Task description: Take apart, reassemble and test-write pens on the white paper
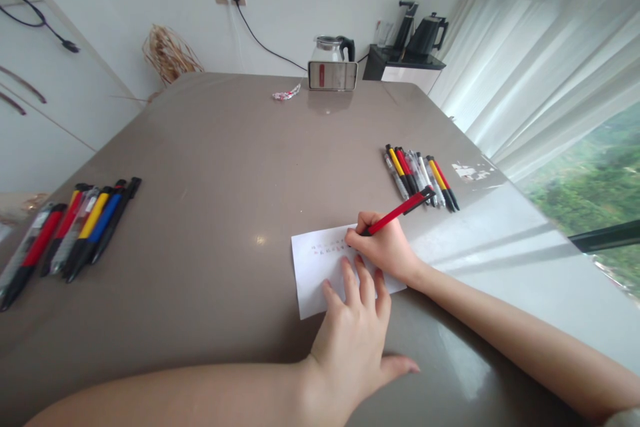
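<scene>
A white sheet of paper point(311, 273) lies on the table in front of me, with small rows of marks near its top. My left hand point(353, 337) is open, palm down, its spread fingers resting on the paper and its thumb stretched out to the right over the table. Closed around a red pen point(397, 212) with a black clip, my right hand point(387, 247) rests on the paper's upper right part. The pen slants up to the right; its tip is hidden behind the fingers.
Several pens point(417, 177) lie in a group beyond my right hand, and more pens point(75, 230) lie at the left. At the far edge of the brown table point(215, 167) stand a propped-up phone point(333, 76) and a glass pot point(329, 48). A curtained window point(565, 33) is on the right.
</scene>
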`<state>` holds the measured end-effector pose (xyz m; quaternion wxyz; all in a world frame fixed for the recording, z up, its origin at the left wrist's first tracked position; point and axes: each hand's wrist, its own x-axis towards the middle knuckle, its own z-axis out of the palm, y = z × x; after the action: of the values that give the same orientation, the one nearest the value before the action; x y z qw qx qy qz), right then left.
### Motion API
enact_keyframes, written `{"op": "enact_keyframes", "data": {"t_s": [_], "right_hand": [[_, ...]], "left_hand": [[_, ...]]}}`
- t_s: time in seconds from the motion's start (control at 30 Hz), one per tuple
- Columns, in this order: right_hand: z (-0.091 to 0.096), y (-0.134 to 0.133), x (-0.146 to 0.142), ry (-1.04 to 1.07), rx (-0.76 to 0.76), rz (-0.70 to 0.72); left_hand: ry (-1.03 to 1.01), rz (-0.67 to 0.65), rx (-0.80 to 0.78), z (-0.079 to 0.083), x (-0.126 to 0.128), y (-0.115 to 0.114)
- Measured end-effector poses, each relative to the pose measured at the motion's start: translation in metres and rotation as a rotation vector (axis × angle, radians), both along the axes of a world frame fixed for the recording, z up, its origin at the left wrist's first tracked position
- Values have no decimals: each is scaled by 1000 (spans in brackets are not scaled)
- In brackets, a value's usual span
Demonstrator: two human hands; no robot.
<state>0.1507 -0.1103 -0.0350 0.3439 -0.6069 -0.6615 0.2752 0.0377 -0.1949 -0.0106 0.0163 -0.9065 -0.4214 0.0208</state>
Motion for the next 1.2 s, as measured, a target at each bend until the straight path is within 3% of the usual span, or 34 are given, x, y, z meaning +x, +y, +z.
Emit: {"op": "enact_keyframes", "data": {"t_s": [1.2], "right_hand": [[1,-1,0,18,23,-3]], "left_hand": [[2,-4,-3,1,1,0]]}}
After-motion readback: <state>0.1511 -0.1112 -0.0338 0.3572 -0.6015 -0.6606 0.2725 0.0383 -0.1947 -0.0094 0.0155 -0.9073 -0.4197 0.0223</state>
